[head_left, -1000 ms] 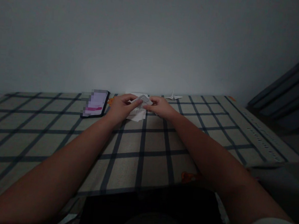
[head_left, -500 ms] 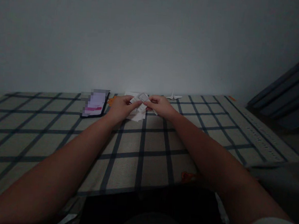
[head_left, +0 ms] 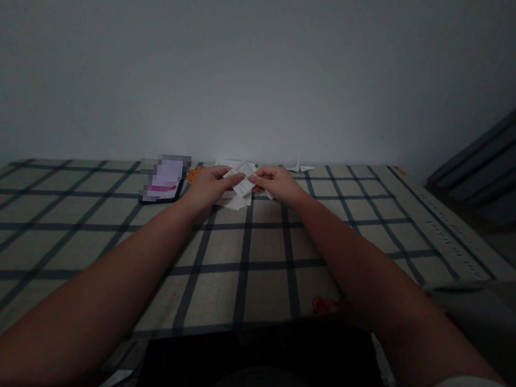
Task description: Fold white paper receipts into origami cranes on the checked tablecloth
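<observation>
Between my two hands is a small folded piece of paper (head_left: pixel 243 186), white with faint printing. My left hand (head_left: pixel 208 185) pinches its left side, thumb on top. On the opposite side my right hand (head_left: pixel 277 183) grips it between thumb and fingers. Other white paper sheets (head_left: pixel 234 201) lie on the cloth beneath and behind the held piece, partly covered by my hands. A folded paper crane (head_left: pixel 301 168) sits just beyond my right hand, near the wall.
A phone (head_left: pixel 166 178) with its screen lit, partly pixelated, is left of my hands. The checked tablecloth (head_left: pixel 263 241) covers the table up to the grey wall (head_left: pixel 266 70). A dark curtain (head_left: pixel 499 157) hangs at the right.
The paper between my hands has shifted slightly, and its lower flap now looks flatter and more squared. Both hands stay in nearly the same place.
</observation>
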Action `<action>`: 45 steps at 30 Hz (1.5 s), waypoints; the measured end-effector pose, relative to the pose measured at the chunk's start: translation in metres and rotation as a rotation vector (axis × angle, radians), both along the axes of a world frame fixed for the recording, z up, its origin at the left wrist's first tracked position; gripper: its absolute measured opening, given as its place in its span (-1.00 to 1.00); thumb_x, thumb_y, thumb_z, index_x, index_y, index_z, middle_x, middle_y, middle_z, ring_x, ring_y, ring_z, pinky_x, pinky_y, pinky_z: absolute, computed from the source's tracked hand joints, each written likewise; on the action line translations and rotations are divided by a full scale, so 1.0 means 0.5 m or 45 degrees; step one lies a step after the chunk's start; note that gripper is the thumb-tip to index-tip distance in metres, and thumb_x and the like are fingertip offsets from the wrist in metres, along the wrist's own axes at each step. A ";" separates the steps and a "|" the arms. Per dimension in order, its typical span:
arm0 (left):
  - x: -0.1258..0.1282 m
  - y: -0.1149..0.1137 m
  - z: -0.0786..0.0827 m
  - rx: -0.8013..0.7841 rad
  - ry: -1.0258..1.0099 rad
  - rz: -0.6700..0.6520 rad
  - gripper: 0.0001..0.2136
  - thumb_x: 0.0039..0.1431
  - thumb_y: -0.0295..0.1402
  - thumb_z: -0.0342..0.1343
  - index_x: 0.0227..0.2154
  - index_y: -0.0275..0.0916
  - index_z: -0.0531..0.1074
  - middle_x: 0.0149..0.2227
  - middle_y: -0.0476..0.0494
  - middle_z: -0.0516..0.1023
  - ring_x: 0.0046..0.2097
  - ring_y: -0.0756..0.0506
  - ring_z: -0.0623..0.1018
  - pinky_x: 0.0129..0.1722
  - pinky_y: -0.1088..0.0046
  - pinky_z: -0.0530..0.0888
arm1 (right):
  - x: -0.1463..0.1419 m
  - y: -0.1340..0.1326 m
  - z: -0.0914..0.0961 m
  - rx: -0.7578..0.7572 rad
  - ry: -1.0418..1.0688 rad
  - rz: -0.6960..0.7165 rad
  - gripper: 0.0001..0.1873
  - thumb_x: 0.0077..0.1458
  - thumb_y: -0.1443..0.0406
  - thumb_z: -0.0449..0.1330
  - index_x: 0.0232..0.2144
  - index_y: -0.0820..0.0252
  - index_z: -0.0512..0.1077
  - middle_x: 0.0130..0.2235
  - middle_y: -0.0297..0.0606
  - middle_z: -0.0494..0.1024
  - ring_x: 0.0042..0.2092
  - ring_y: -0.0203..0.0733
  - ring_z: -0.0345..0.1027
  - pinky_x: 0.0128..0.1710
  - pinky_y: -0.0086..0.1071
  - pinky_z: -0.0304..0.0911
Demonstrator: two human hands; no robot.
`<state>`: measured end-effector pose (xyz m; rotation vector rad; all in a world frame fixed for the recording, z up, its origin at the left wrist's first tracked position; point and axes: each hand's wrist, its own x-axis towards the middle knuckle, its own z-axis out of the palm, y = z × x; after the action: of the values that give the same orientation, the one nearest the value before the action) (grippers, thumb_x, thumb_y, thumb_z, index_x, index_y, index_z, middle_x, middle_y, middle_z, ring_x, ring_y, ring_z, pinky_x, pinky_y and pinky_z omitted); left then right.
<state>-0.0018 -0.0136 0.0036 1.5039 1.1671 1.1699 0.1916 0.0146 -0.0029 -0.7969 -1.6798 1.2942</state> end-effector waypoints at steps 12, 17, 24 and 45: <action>-0.005 0.004 -0.008 0.094 0.216 -0.093 -0.60 0.03 -0.02 0.25 -0.35 -0.33 0.57 -0.42 -0.16 0.58 -0.47 -0.03 0.48 -0.50 0.50 0.34 | -0.005 0.003 0.006 0.158 -0.064 -0.081 -0.90 0.03 0.30 0.25 -0.41 0.24 0.43 -0.40 -0.34 0.48 -0.33 -0.32 0.35 -0.27 -0.41 0.28; -0.008 0.006 -0.010 0.137 0.296 -0.064 -0.58 0.02 0.01 0.24 -0.34 -0.32 0.59 -0.44 -0.17 0.58 -0.46 -0.05 0.47 -0.50 0.48 0.33 | -0.005 0.004 0.005 0.128 -0.092 -0.059 -0.91 0.01 0.33 0.25 -0.40 0.23 0.41 -0.39 -0.34 0.46 -0.33 -0.31 0.34 -0.27 -0.40 0.28; -0.010 0.008 -0.009 0.119 0.306 -0.095 -0.55 0.03 0.04 0.22 -0.32 -0.32 0.60 -0.43 -0.18 0.59 -0.45 -0.06 0.49 -0.47 0.46 0.35 | -0.008 0.006 -0.001 0.161 -0.061 -0.039 -0.87 -0.01 0.31 0.26 -0.37 0.22 0.41 -0.37 -0.34 0.47 -0.32 -0.31 0.34 -0.25 -0.40 0.29; -0.011 0.010 -0.012 0.019 0.201 -0.132 -0.58 0.04 0.01 0.22 -0.34 -0.31 0.60 -0.47 -0.17 0.57 -0.52 0.00 0.44 -0.52 0.50 0.32 | -0.004 0.001 -0.001 0.167 -0.066 -0.108 -0.90 0.03 0.31 0.25 -0.37 0.21 0.42 -0.38 -0.32 0.48 -0.33 -0.29 0.36 -0.27 -0.38 0.30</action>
<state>-0.0075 -0.0085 -0.0022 1.6724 1.1718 1.0073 0.1894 0.0152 -0.0033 -0.8203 -1.7340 1.1019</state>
